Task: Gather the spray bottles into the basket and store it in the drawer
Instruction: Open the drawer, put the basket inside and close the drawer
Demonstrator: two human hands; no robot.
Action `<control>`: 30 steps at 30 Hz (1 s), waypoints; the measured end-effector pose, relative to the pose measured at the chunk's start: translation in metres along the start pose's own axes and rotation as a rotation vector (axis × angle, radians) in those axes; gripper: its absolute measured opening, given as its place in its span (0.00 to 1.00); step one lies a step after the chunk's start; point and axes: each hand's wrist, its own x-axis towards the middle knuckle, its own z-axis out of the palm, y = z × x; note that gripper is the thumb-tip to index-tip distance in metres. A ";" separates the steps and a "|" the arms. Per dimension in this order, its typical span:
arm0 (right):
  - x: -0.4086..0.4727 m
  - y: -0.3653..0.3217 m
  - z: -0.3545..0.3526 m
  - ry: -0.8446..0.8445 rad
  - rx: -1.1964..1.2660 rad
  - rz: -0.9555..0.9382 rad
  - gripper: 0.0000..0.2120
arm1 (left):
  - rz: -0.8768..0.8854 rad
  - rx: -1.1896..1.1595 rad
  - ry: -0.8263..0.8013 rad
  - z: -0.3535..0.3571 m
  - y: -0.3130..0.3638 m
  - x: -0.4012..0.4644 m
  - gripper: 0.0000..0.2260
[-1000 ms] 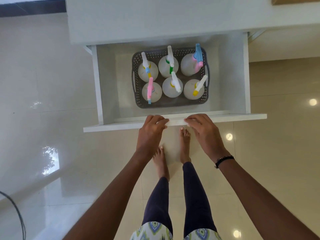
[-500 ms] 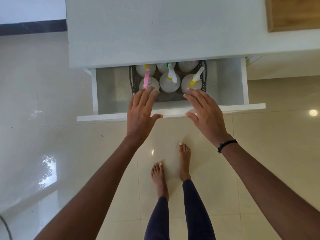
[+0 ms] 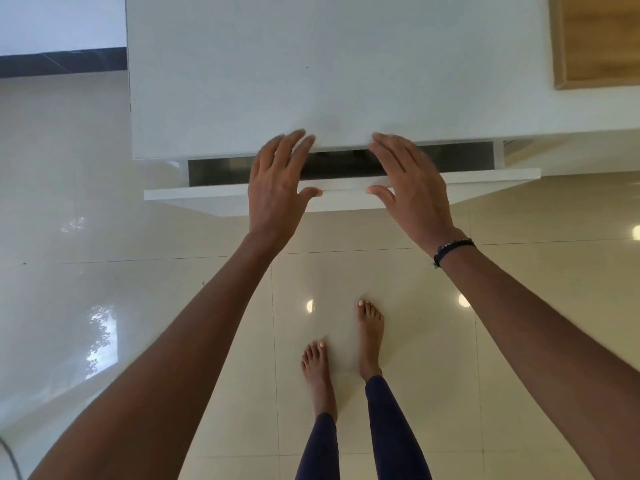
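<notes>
Under flat hands (image 3: 282, 181) (both), drawer (image 3: 214, 195).

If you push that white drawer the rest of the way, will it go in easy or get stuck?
Probably easy: the drawer sits straight with only a narrow gap left. It likely stays stiff, since the left hand and right hand press its front.

You get soft, even daylight; the glossy floor (image 3: 104, 237) throws window glare and small lamp spots. Fingertips (image 3: 298, 135) blur slightly, and straight edges bow toward the corners.
</notes>
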 end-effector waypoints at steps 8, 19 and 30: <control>0.043 0.014 0.006 0.121 0.040 -0.011 0.19 | -0.071 0.075 0.081 0.004 0.005 0.037 0.20; 0.049 0.022 0.011 0.120 -0.024 -0.054 0.15 | -0.071 0.208 0.088 0.007 0.007 0.043 0.19; 0.052 0.013 0.001 0.029 -0.044 -0.018 0.16 | -0.103 0.267 0.022 0.002 0.013 0.044 0.19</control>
